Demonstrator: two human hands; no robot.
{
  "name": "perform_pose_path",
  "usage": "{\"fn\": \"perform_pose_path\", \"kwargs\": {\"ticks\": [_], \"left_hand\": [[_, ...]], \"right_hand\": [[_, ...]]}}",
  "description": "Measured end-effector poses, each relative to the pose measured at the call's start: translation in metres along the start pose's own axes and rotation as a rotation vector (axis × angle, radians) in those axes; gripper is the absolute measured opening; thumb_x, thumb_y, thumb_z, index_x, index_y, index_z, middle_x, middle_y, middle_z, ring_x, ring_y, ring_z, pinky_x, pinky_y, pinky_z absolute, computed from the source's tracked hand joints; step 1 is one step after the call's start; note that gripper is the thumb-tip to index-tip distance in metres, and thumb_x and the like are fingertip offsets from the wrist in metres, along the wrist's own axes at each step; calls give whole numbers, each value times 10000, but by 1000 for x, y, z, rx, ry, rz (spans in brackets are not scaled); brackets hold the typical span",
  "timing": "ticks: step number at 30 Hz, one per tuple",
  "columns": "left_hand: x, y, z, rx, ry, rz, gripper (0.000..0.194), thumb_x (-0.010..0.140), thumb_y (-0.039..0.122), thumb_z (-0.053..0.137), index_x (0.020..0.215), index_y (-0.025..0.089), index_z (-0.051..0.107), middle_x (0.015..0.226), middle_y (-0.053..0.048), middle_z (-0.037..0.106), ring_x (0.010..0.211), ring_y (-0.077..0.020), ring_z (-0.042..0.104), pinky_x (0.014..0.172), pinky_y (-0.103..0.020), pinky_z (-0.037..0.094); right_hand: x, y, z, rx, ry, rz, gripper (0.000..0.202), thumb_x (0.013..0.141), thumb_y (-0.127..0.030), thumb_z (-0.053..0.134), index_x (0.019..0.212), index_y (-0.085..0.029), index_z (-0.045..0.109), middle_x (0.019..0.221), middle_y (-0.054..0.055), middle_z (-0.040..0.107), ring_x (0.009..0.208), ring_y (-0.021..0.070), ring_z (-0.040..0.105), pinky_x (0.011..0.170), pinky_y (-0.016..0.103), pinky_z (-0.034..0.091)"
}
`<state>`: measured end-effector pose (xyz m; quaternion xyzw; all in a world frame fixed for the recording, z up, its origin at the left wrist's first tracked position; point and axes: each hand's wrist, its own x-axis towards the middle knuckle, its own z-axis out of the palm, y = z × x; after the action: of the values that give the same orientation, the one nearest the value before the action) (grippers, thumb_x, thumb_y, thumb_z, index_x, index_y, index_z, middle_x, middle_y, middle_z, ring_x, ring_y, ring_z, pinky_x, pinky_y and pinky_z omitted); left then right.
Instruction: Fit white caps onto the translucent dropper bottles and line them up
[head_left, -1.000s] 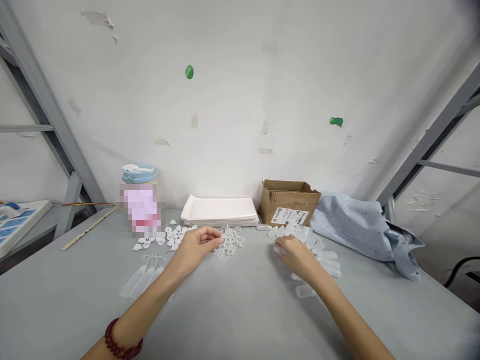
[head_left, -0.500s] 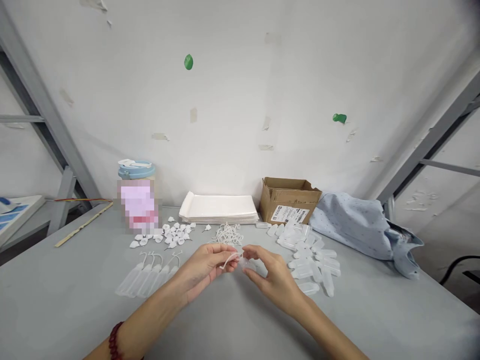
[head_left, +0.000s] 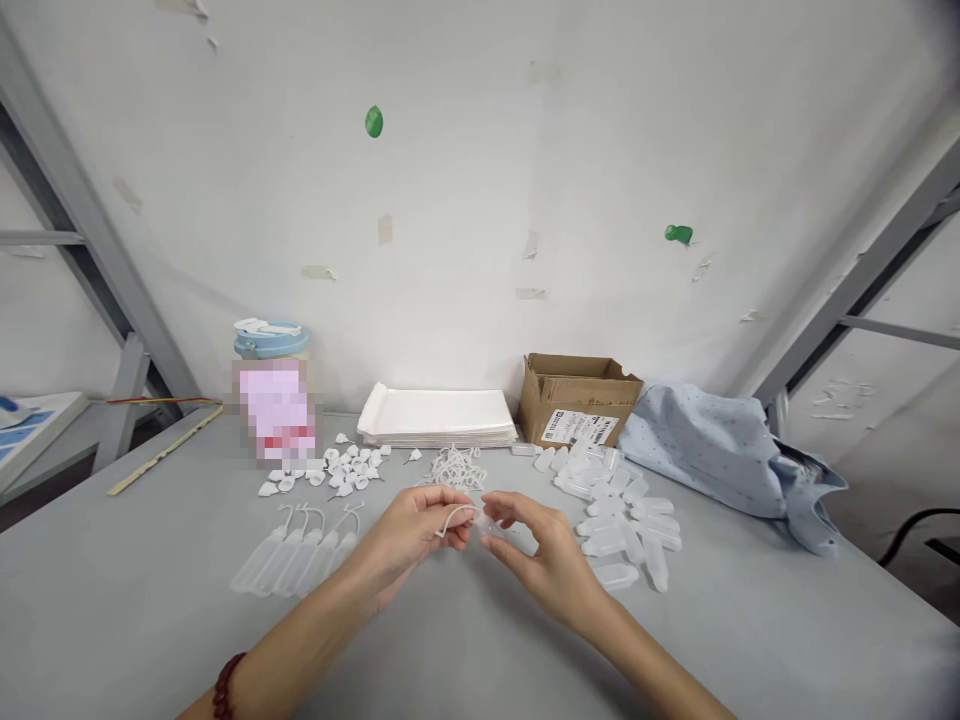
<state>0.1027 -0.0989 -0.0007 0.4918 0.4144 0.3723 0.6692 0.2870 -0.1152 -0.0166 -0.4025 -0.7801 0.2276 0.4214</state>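
My left hand (head_left: pixel 416 535) pinches a thin white plastic strap (head_left: pixel 452 514), whose free end curls out past the thumb. Just right of it, a small translucent plastic bottle (head_left: pixel 489 527) sits between the thumb and fingers of my right hand (head_left: pixel 551 555). Strap and bottle meet between the two hands; fingers cover the exact join. Beyond my hands lies a tangled pile of white straps (head_left: pixel 456 467). Several translucent bottles with straps on their necks (head_left: pixel 289 560) lie in a row left of my left forearm. A heap of loose bottles (head_left: pixel 611 505) spreads to the right of my right hand.
White caps with thin needle tips (head_left: pixel 352 465) are scattered at the back left. Behind stand a stack of white padded envelopes (head_left: pixel 442 415), a cardboard box (head_left: pixel 577 395) and a blue-lidded bucket (head_left: pixel 271 342). Light blue cloth (head_left: pixel 697 450) lies at the right.
My hands stay close together over the table. The strap's free end has swung slightly to the left, and the bottle has shifted a little between my right fingers.
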Motion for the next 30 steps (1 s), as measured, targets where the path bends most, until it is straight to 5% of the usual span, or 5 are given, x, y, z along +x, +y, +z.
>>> {"fn": "perform_pose_path", "kwargs": {"ticks": [8,12,17,30], "left_hand": [[-4,7,6,299,64,159,256,797,391,582,746,169,698,597,11,568,602,-137,494,631,-266,405],[-5,7,8,370,58,240,262,776,401,610,837,168,711,742,-30,665,690,-172,566,669,-273,441],[-5,3,9,381,47,262,280,775,401,631,927,177,700,873,-59,692,843,-227,623,742,-295,469],[-7,8,10,683,81,285,235,813,364,545,837,190,702,841,-39,685,805,-210,587,695,-279,420]], "right_hand": [[4,-8,-2,146,-30,115,180,787,-179,644,958,-210,689,871,24,711,750,160,602,732,299,503],[5,-10,-2,286,9,228,244,760,-191,658,1003,-204,676,910,32,712,786,169,624,748,307,513],[5,-12,0,343,-1,257,235,758,-198,645,990,-197,685,935,42,720,800,173,624,750,312,501],[1,-7,9,370,99,323,105,694,-219,715,787,-184,680,755,15,713,652,146,599,621,267,483]]}}
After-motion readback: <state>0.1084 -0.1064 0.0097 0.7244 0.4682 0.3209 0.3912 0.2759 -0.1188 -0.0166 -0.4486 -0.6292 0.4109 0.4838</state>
